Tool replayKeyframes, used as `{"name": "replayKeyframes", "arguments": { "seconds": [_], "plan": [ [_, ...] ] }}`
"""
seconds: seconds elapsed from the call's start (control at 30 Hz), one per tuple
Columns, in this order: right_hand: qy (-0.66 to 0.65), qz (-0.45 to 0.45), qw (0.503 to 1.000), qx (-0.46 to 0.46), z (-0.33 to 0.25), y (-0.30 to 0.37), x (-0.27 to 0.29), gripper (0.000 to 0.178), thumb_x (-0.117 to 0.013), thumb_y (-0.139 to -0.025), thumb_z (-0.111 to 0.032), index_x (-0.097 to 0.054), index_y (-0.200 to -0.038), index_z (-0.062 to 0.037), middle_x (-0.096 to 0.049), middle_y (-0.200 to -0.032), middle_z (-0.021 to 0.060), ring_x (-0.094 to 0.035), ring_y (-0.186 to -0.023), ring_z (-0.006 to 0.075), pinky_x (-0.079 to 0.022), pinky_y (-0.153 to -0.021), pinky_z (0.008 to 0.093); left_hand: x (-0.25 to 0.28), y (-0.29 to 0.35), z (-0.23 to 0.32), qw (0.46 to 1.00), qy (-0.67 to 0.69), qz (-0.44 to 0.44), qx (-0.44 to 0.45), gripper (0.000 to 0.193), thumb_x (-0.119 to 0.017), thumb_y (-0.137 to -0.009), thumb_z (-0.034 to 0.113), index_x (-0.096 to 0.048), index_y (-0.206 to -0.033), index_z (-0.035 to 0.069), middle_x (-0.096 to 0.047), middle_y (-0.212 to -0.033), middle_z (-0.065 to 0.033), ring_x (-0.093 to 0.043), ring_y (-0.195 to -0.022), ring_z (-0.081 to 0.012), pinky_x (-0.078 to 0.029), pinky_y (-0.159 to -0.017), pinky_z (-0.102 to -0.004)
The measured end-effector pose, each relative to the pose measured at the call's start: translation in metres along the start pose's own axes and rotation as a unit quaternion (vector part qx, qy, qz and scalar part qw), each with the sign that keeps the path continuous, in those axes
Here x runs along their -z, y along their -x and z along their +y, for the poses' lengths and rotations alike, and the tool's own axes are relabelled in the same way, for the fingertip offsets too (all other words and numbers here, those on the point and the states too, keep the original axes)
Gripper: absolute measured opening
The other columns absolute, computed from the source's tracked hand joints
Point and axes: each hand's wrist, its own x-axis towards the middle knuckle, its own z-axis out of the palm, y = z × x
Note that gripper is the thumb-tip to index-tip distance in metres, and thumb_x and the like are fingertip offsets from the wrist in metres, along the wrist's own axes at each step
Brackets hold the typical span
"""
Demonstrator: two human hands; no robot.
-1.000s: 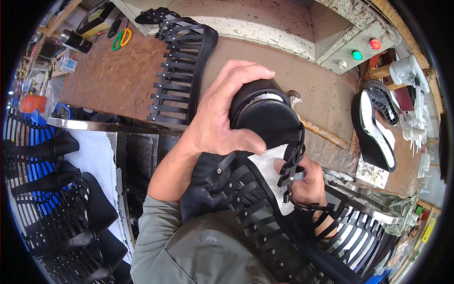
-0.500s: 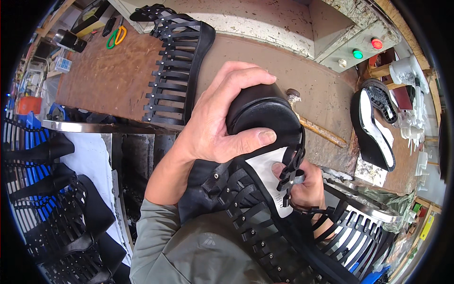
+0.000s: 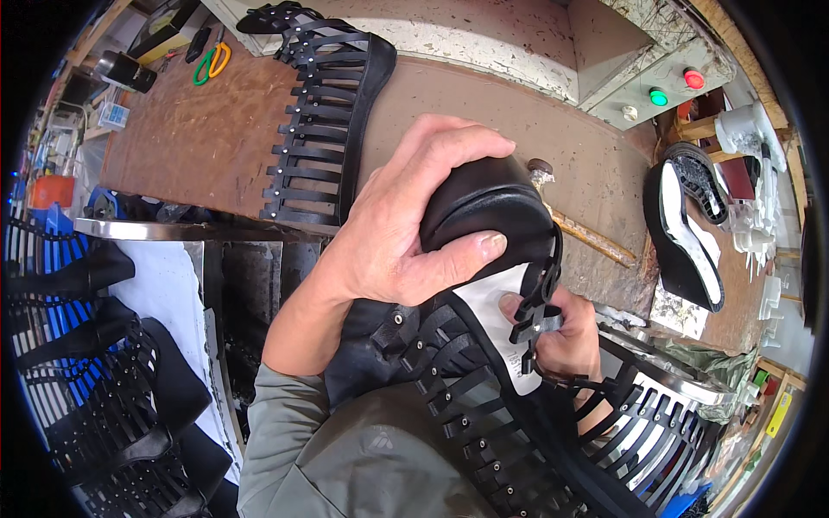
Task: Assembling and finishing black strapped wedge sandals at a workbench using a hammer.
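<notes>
A black strappy gladiator boot (image 3: 484, 203) is gripped between my two hands over my lap. Its thick black wedge heel points up and away from me, while the long shaft of riveted straps trails down to the lower right. My left hand (image 3: 414, 216) wraps the heel end, thumb across the near face and fingers over the far side. Lower down, my right hand (image 3: 566, 337) holds the boot by its white insole (image 3: 496, 311), the thumb pressing on the insole beside the straps. The right fingers are partly hidden behind the straps.
Another strappy black boot upper (image 3: 328, 129) lies on the brown bench (image 3: 199, 138). A hammer (image 3: 596, 237) rests behind the held boot. Scissors (image 3: 211, 65) lie far left. A black wedge sole (image 3: 682, 233) stands at right. Several more boots (image 3: 129, 414) hang at lower left.
Both hands and the boot have shifted very slightly to the right, with the heel tilted a little. The grip of each hand stays the same.
</notes>
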Motion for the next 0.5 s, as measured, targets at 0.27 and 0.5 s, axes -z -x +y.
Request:
{"name": "replayKeyframes", "arguments": {
  "seconds": [0.27,0.5],
  "plan": [
    [-0.013,-0.012,1.000,0.000,0.004,-0.003,0.002,0.013,-0.067,-0.077,0.002,-0.068,-0.089,-0.0021,-0.066,-0.072,0.0005,-0.060,-0.070,0.0072,-0.048,-0.067,0.0238,-0.001,-0.001,-0.004,0.999,-0.004,-0.003,-0.050,0.057,-0.070,-0.073,0.019,-0.051,-0.124,0.002,-0.053,-0.117,-0.0206,-0.057,-0.104,-0.0344,-0.046,-0.089,-0.0370],
    [0.071,-0.080,0.991,0.081,0.010,-0.011,0.007,0.023,-0.059,-0.066,0.000,-0.059,-0.089,0.0003,-0.058,-0.067,0.0218,-0.062,-0.064,0.0388,-0.048,-0.056,0.0371,-0.002,0.003,-0.003,1.000,0.012,0.025,-0.007,0.059,-0.073,-0.070,0.015,-0.051,-0.122,0.000,-0.051,-0.124,-0.0229,-0.052,-0.113,-0.0317,-0.041,-0.097,-0.0390]
  ]
}}
